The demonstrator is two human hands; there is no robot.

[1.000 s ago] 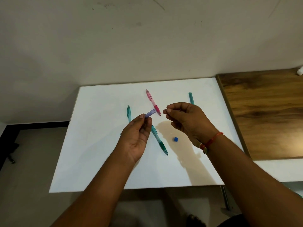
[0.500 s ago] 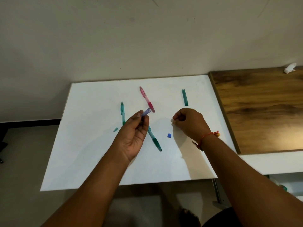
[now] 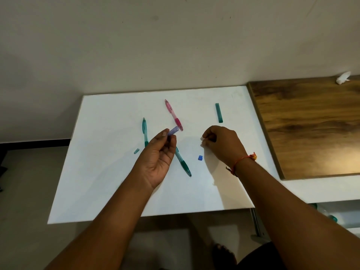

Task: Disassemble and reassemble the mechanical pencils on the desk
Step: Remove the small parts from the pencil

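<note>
From my head camera, my left hand (image 3: 157,158) sits at the centre of the frame, raised above the white tabletop (image 3: 109,182), thumb and fingers pinching a purple tube (image 3: 173,131) whose free end points up and right; my right hand (image 3: 222,145), right of centre, has its fingers curled with the tips down at the tabletop, and I cannot tell whether they hold anything. A pink pencil (image 3: 174,115) lies above the tube; one teal pencil (image 3: 145,131) lies left of my left hand, another (image 3: 183,164) runs out from under it; a blue cap (image 3: 200,157) sits between my hands; a teal tube (image 3: 219,112) lies above my right hand.
</note>
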